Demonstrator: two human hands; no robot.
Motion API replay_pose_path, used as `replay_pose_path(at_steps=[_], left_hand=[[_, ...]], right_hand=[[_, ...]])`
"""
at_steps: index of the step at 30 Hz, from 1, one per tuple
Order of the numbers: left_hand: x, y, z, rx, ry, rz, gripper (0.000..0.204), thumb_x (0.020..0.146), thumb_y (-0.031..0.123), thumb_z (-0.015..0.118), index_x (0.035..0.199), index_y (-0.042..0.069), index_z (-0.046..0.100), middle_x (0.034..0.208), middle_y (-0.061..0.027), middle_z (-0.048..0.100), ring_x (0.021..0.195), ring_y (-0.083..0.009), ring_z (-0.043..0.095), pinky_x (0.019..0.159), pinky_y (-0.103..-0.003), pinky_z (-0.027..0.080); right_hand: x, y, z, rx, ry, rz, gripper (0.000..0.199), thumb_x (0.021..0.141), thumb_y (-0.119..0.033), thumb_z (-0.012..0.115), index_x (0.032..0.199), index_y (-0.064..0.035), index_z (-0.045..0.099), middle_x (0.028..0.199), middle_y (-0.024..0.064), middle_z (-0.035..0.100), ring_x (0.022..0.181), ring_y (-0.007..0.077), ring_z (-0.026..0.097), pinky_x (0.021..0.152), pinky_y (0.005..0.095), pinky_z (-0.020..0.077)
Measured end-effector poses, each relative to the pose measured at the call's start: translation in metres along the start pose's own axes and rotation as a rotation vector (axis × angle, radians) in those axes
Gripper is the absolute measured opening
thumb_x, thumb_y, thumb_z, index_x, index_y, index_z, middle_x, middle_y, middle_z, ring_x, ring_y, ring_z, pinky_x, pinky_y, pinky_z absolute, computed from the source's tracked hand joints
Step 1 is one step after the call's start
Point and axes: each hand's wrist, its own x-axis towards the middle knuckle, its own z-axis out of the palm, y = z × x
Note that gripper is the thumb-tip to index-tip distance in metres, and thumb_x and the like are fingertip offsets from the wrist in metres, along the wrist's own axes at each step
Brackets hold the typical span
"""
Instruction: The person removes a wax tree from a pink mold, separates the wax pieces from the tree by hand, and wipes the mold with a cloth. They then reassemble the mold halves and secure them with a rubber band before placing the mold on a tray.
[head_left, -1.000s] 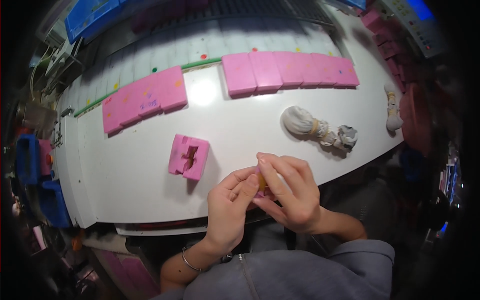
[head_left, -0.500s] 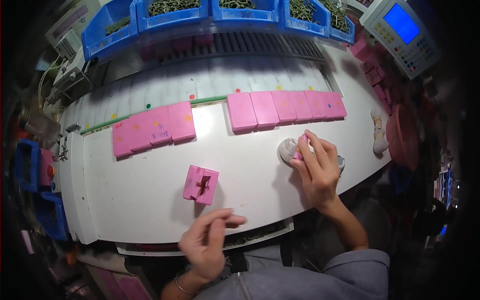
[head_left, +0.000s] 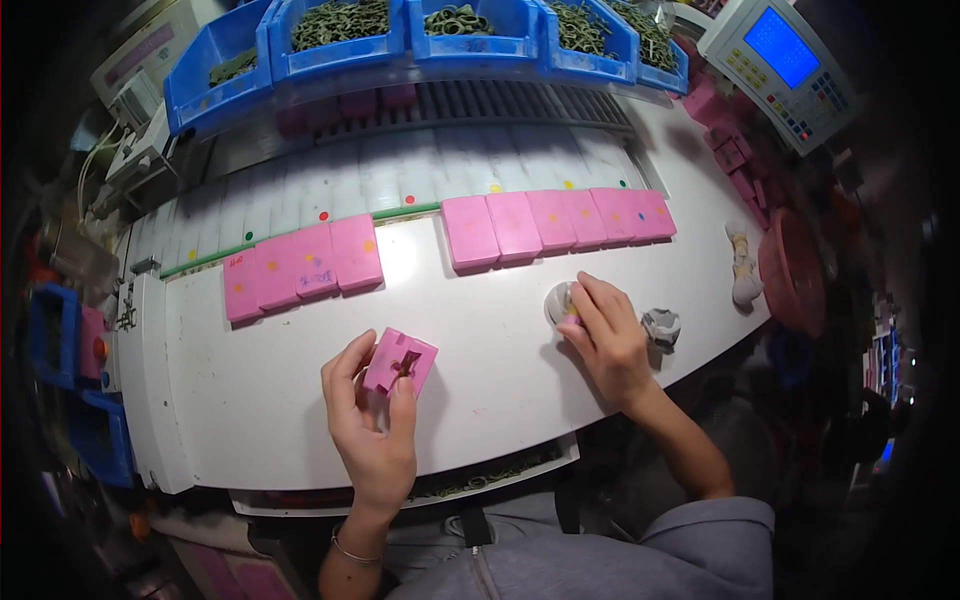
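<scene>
My left hand (head_left: 372, 425) is closed round a pink block (head_left: 388, 372), fingers along its left side and the thumb at its front. A dark, irregular recess shows in the block's upper face. To the right, my right hand (head_left: 612, 345) pinches a small pink piece (head_left: 572, 318), mostly hidden by the fingers. The piece is against a whitish round bundle (head_left: 558, 303) on the white table; its exact contact is hidden. Just right of that hand lies a second grey-white bundle (head_left: 661, 328).
Flat pink blocks stand in two rows, left (head_left: 300, 268) and right (head_left: 560, 225). Behind them runs a line of white blocks (head_left: 450, 165) with coloured dots. Blue bins (head_left: 340, 50) of green parts line the back. A keypad unit (head_left: 785, 75) and reddish basin (head_left: 795, 270) stand right.
My left hand has moved up and left and taken hold of the pink block. My right hand has shifted slightly left and down. The dotted white blocks have travelled left.
</scene>
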Motion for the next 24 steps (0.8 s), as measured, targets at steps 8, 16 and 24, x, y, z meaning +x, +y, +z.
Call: replay_pose_path(at_steps=[8,16,24], left_hand=[[0.008,0.010,0.010,-0.178,-0.097,-0.104,0.041,0.089,0.003,0.050,0.128,-0.006,0.041,0.109,-0.0118,0.050,0.099,-0.0144,0.051,0.090,-0.027,0.041],[0.008,-0.002,0.030,-0.313,-0.157,-0.082,0.039,0.094,0.011,0.047,0.128,-0.005,0.040,0.104,-0.0089,0.052,0.095,-0.0123,0.050,0.086,-0.026,0.042],[0.004,-0.014,0.035,-0.323,-0.119,0.007,0.049,0.092,0.011,0.050,0.135,-0.002,0.029,0.115,-0.0125,0.043,0.100,-0.0153,0.046,0.089,-0.028,0.040]], right_hand=[[0.017,-0.016,-0.002,0.111,0.070,0.042,0.041,0.072,-0.005,0.071,0.108,0.0086,0.055,0.116,0.0246,0.052,0.102,0.0383,0.052,0.085,0.0426,0.0455],[0.000,-0.042,0.015,0.256,-0.102,-0.024,0.043,0.071,-0.009,0.072,0.106,0.0100,0.055,0.114,0.0251,0.053,0.102,0.0395,0.053,0.086,0.0425,0.0461],[0.041,-0.073,0.005,0.791,-0.262,0.324,0.036,0.079,-0.007,0.067,0.114,-0.0015,0.060,0.102,0.0127,0.064,0.089,0.0197,0.061,0.077,0.0292,0.0473]])
